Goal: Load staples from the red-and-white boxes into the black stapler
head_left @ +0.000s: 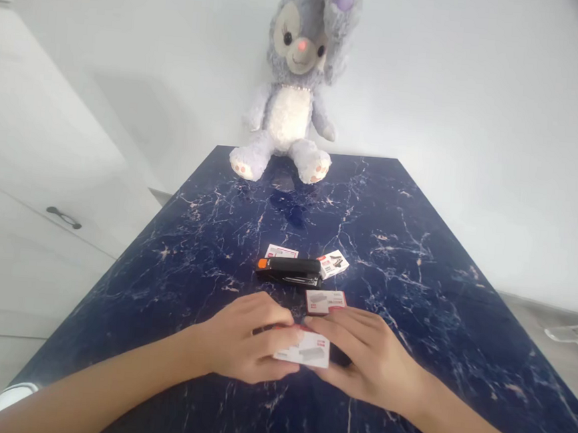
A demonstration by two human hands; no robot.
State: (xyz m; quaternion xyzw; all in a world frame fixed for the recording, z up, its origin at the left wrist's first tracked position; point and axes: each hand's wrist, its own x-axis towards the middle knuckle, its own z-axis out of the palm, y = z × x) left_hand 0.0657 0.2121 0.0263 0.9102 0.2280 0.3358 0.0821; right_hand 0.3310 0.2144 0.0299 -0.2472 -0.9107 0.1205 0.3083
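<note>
Between my two hands is a small white and red staple box [307, 349] with a picture of staples on its face. My left hand [254, 339] grips its left side, fingers on top and thumb below. On the right, my right hand [365, 352] pinches the box's upper edge and lower right corner. Just beyond my right fingers lies a second staple box [325, 301]. A black stapler [289, 270] with an orange end rests farther back on the table. Behind it are a white card or box [282, 251], partly hidden, and a white box with a stapler picture [335, 263].
A grey plush rabbit [291, 110] sits at the far edge of the dark blue marbled table [208, 230], against the wall. White drawers [22, 235] with a dark handle stand to the left. A clear plastic item [572, 333] lies beyond the table's right edge.
</note>
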